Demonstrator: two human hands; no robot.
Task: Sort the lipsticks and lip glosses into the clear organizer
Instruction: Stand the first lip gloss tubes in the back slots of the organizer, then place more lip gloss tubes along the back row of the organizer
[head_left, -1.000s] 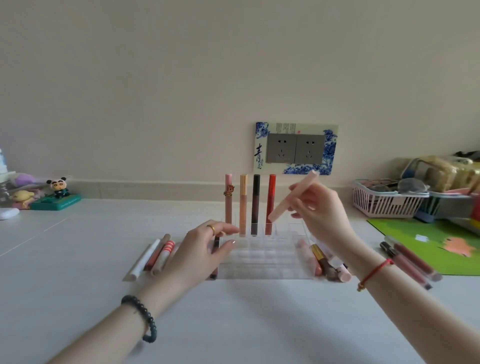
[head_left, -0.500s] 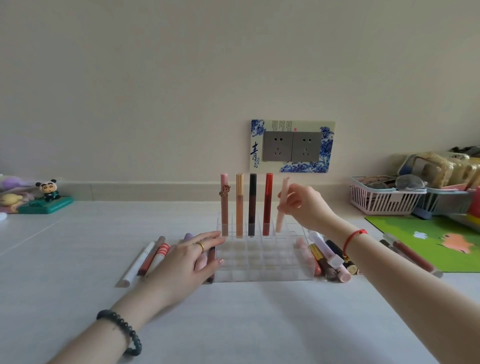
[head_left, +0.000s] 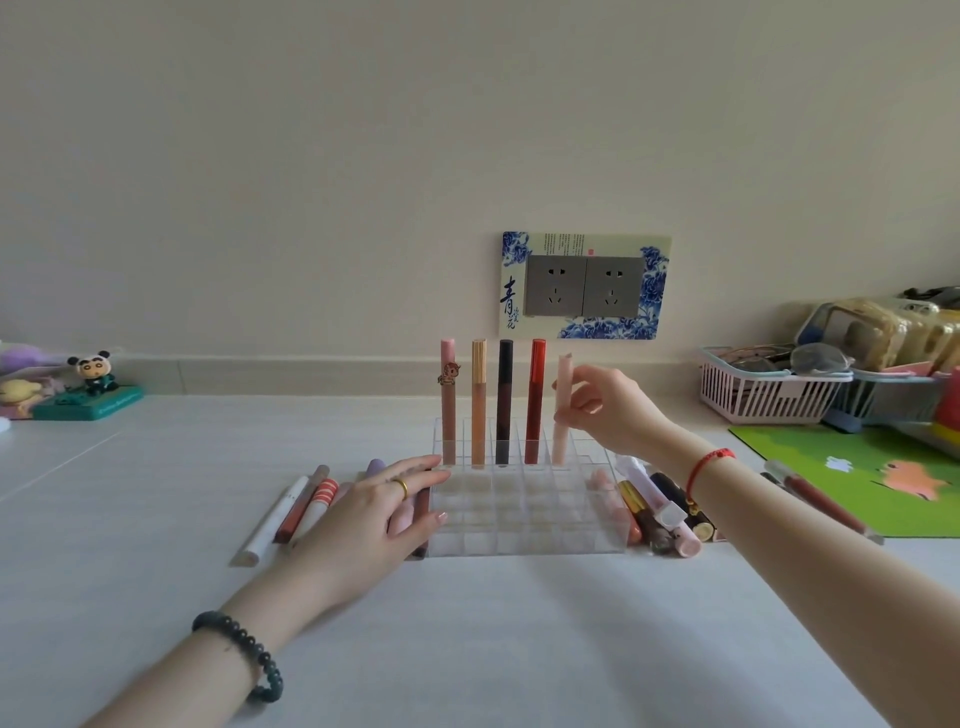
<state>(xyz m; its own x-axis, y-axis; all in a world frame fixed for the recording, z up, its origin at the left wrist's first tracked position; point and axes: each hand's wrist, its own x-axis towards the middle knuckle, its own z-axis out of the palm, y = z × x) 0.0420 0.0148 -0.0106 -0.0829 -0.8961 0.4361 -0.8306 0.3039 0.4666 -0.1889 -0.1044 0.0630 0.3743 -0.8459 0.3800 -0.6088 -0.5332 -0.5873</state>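
A clear gridded organizer (head_left: 524, 519) sits on the white table in the middle. Its back row holds several upright tubes: pink (head_left: 448, 410), orange (head_left: 478, 405), dark brown (head_left: 504, 405) and red (head_left: 535, 405). My right hand (head_left: 608, 410) pinches a pale pink tube (head_left: 562, 415), which stands upright in the fifth back-row slot. My left hand (head_left: 369, 519) rests flat against the organizer's left edge, fingers apart, lying over a few tubes. More lipsticks lie to the left (head_left: 306, 506) and to the right (head_left: 660, 509) of the organizer.
A long reddish tube (head_left: 821, 501) lies on a green mat (head_left: 878, 478) at right. A pink basket (head_left: 763, 389) with clutter stands behind it. A panda figure (head_left: 96, 374) on a teal box stands far left. A wall socket (head_left: 584, 286) is behind the organizer.
My right hand has brought the pale pink tube from a tilt above the organizer down to upright in the fifth back-row slot. My left hand has stayed at the organizer's left edge.
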